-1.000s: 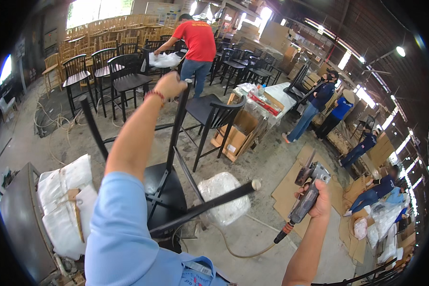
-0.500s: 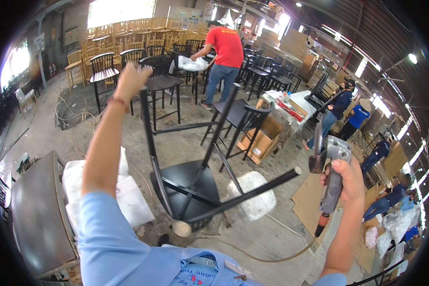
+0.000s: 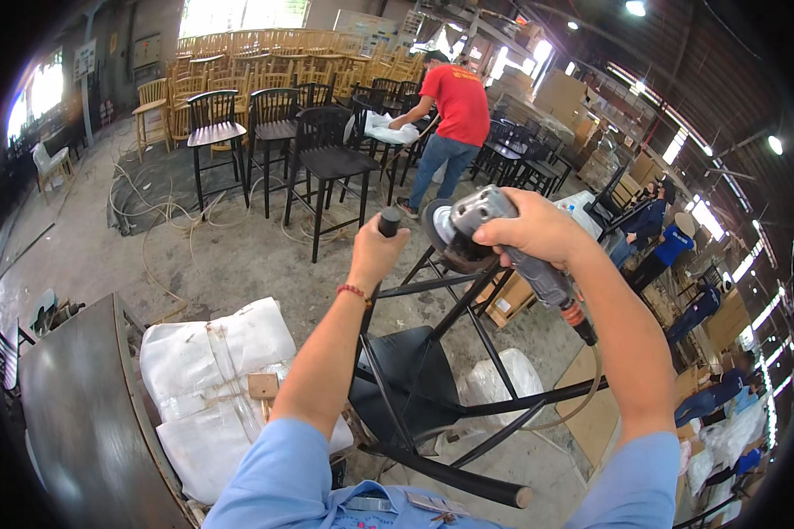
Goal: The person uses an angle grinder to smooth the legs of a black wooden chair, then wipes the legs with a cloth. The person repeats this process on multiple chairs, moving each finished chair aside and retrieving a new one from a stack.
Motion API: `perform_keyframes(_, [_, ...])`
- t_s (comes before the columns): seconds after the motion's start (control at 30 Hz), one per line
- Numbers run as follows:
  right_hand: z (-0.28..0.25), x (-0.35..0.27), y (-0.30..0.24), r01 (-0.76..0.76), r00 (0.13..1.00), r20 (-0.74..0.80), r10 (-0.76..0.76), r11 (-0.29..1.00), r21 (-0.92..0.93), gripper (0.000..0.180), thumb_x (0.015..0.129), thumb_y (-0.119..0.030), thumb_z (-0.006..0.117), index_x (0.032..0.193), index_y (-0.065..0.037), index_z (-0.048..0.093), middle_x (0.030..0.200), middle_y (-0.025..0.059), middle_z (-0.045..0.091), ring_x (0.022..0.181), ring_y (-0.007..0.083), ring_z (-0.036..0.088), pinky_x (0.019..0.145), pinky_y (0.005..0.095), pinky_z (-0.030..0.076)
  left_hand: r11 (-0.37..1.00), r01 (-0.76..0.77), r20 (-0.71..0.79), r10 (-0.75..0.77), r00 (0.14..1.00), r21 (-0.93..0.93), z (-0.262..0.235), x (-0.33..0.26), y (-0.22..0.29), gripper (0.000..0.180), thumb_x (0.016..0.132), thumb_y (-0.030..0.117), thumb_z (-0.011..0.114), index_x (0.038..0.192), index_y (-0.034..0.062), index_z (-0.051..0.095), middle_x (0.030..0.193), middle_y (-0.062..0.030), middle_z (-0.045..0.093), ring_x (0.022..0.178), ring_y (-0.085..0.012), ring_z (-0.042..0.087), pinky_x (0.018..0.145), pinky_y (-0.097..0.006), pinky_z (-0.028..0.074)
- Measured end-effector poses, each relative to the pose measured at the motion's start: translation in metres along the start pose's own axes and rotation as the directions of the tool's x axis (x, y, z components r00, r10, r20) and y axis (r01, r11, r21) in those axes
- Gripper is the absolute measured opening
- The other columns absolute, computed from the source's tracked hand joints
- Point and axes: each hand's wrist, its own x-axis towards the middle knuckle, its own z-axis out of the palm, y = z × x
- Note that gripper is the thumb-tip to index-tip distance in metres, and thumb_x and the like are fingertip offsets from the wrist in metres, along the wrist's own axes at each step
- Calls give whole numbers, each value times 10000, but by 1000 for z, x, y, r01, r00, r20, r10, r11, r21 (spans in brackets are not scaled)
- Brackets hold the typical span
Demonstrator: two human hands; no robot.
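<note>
An upturned black bar chair (image 3: 406,375) is in front of me, its legs pointing up and toward me. My left hand (image 3: 378,251) is wrapped round one leg near its end, and the dark tip shows above the fingers. In my right hand (image 3: 543,231) I grip a grey angle grinder (image 3: 538,273) with a round disc at its head and an orange hose fitting. The disc hangs close to the end of another leg; whether it touches is hidden. A thin hose (image 3: 582,401) runs down from the grinder.
White-wrapped bundles (image 3: 216,353) lie at left beside a dark cabinet (image 3: 75,397), with a wooden mallet (image 3: 263,386) on top. A person in red (image 3: 454,106) bends over a chair ahead. Black chairs (image 3: 331,159) stand in a row; hoses (image 3: 172,210) trail over the floor.
My left hand has come down and closed on a chair leg. The grinder has swung left and inward over the chair, which now stands turned in the view.
</note>
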Motion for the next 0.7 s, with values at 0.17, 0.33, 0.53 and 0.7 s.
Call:
perform_keyframes(0.17, [24, 58, -2, -38, 997, 62, 40, 999, -34, 344, 786, -185, 744, 1055, -23, 604, 820, 55, 608, 619, 115, 578, 556, 273, 515, 990, -30, -43, 24, 999, -137, 4, 4, -3, 249, 800, 154, 724, 1002, 20, 665, 812, -122, 692, 733, -214, 642, 715, -334, 509])
perform_keyframes(0.33, [41, 84, -7, -30, 994, 105, 40, 994, -101, 329, 788, -180, 740, 1034, -7, 605, 807, 62, 610, 604, 121, 581, 535, 282, 509, 989, -134, -52, 130, 990, -70, -1, 11, -19, 296, 767, 107, 731, 1047, 32, 673, 944, -162, 723, 891, -296, 706, 781, -338, 522])
perform_keyframes(0.53, [35, 114, -15, -31, 998, 40, 51, 913, -407, 423, 731, -251, 764, 1000, 31, 599, 753, 85, 644, 557, 171, 623, 544, 323, 523, 999, -36, -43, 35, 998, -28, -6, 17, -25, 261, 792, 140, 716, 1014, 22, 647, 885, -167, 705, 822, -309, 686, 742, -360, 516])
perform_keyframes(0.7, [18, 102, -16, -106, 993, 18, 116, 950, -293, 422, 735, -258, 756, 1022, 5, 596, 807, 98, 646, 566, 158, 611, 533, 311, 512, 997, 2, -2, -2, 1000, -80, 1, 7, -11, 224, 814, 175, 701, 957, 17, 629, 824, -160, 690, 759, -291, 670, 712, -373, 509])
